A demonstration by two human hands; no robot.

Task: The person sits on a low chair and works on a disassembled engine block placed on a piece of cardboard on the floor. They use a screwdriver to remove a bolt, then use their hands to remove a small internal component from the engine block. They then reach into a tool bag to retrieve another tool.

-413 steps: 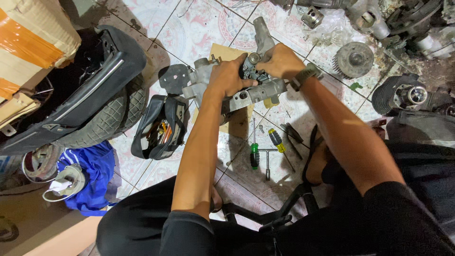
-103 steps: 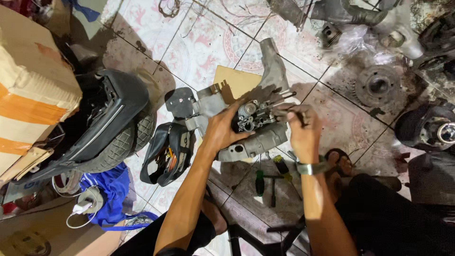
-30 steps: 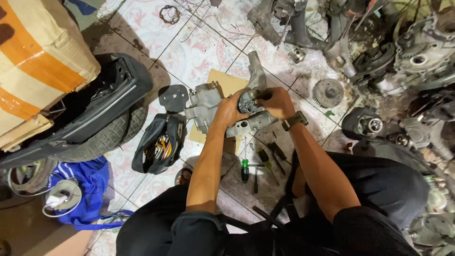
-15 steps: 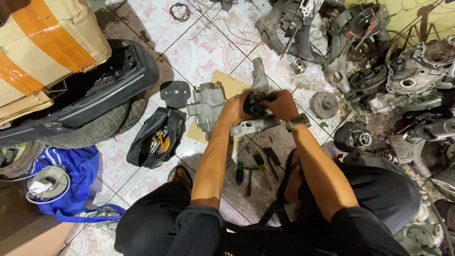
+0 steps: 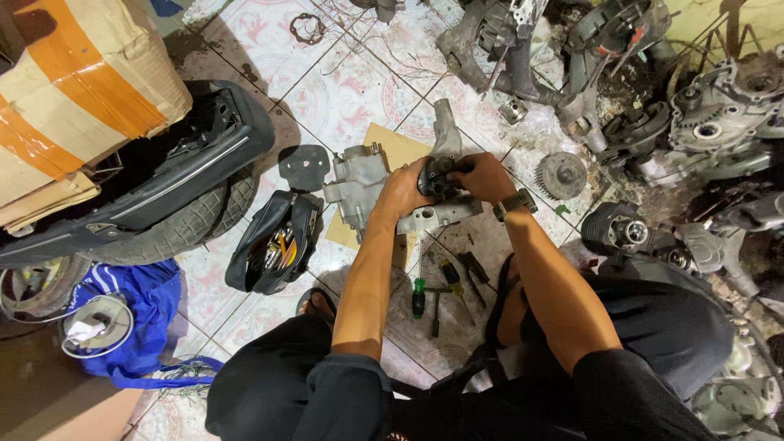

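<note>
Both hands gripped on a grey engine casting

Left hand [image 5: 406,186] and right hand [image 5: 483,176] are closed around the engine casting [image 5: 445,214], held above cardboard [image 5: 390,145] on the tiled floor [image 5: 343,82]; screwdrivers [image 5: 420,287] lie just beneath.

Even overhead light, sharp, soft shadows.

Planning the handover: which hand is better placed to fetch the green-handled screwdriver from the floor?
Probably the left hand: the green-handled screwdriver lies right beside its forearm, while the right hand grips the dark part atop the engine casing.

Repair workshop: engine parts [image 5: 719,114], tool bag [image 5: 273,253], tyre [image 5: 192,224] on tiled floor [image 5: 343,82].
</note>
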